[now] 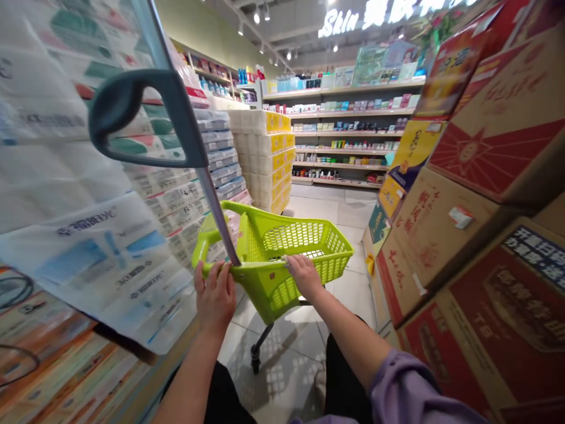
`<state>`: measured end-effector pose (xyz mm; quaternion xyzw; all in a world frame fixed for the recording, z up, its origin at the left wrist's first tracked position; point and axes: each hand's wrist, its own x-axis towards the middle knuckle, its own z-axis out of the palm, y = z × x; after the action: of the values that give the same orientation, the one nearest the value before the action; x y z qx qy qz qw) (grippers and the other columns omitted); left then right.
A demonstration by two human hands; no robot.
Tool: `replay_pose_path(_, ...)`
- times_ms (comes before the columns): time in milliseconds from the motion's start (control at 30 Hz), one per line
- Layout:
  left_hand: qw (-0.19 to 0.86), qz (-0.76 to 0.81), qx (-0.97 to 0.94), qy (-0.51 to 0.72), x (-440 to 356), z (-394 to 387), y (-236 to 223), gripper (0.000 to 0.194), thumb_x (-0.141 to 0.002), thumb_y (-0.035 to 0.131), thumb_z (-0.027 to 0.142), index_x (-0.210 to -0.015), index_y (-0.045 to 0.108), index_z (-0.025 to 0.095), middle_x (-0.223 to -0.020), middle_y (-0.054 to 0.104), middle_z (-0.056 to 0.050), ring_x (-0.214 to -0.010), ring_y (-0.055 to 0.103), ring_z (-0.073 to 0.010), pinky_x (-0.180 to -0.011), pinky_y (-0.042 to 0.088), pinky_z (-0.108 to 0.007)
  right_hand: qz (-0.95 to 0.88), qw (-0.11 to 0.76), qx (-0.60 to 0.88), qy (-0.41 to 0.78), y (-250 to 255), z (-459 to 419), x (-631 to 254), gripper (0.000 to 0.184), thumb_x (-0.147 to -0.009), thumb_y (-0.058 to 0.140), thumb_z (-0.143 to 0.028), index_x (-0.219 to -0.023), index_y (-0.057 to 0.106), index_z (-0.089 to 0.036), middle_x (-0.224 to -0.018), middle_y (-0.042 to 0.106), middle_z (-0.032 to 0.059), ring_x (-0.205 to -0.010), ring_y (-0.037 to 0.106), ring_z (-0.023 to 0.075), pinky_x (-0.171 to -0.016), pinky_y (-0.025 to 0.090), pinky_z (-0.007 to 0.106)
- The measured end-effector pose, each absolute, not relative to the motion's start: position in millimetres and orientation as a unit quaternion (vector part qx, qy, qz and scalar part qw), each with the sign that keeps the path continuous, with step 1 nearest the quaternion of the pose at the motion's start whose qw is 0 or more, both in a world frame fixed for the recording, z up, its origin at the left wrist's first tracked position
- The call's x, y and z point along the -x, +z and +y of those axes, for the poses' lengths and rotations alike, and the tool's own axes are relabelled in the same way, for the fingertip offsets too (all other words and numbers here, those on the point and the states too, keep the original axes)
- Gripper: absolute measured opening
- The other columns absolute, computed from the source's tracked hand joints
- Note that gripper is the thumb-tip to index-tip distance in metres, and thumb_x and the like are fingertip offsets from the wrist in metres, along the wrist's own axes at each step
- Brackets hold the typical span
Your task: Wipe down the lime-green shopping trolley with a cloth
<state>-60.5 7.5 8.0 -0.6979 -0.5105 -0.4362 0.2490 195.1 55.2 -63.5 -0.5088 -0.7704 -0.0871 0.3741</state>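
A lime-green shopping cart [302, 224] with a slotted basket stands in front of me, and no goods show inside it. From its near left side a metal pole [216, 212] rises at a slant, bearing a dark grey loop handle [145, 115]. My left hand [216, 297] is curled over the near rim by the foot of the pole. On the same rim, farther right, rests my right hand [304, 277], fingers closed and pointing left. A small whitish piece shows at its fingertips; its kind is too small to make out.
Wrapped tissue packs [145, 282] are stacked close on the left. Cardboard cartons [424, 229] rise on the right. Yellow-and-white packs [265, 159] stand beyond the cart. Stocked shelves [348, 132] line the back. A tiled floor [353, 285] runs between the stacks.
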Motion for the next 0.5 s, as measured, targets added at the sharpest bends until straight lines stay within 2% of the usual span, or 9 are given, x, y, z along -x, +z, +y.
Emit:
replay_pose_path(233, 0.260, -0.498, 0.714, -0.418, 63, 9, 4, 0.037, -0.086, 0.052, 0.015, -0.122, 0.057, 0.018, -0.124, 0.058, -0.011, -0.141, 0.023, -0.0309, -0.115, 0.026, -0.054, -0.737, 0.292, 0.601, -0.097, -82, 59, -288, 0.032, -0.093, 0.046, -0.021, -0.123, 0.058, -0.023, -0.120, 0.062, 0.0088, -0.118, 0.048, 0.0242, -0.104, 0.034, 0.041)
replay_pose_path(400, 0.250, -0.499, 0.725, -0.405, 67, 13, 3, 0.038, -0.087, 0.047, 0.017, -0.124, 0.056, 0.018, -0.128, 0.056, -0.011, -0.143, 0.019, -0.0299, -0.116, 0.025, -0.052, -0.703, 0.293, 0.642, -0.081, -82, 51, -286, 0.032, -0.092, 0.043, -0.018, -0.120, 0.059, -0.023, -0.120, 0.061, 0.0082, -0.118, 0.045, 0.0231, -0.103, 0.034, 0.036)
replay_pose_path(500, 0.233, -0.515, 0.731, -0.383, 73, 20, 8, 0.040, -0.088, 0.043, 0.018, -0.126, 0.056, 0.014, -0.133, 0.053, -0.013, -0.145, 0.011, -0.0295, -0.117, 0.024, -0.051, -0.694, 0.280, 0.659, -0.073, -77, 43, -275, 0.033, -0.091, 0.044, -0.016, -0.119, 0.059, -0.022, -0.119, 0.061, 0.0079, -0.117, 0.045, 0.0232, -0.103, 0.033, 0.035)
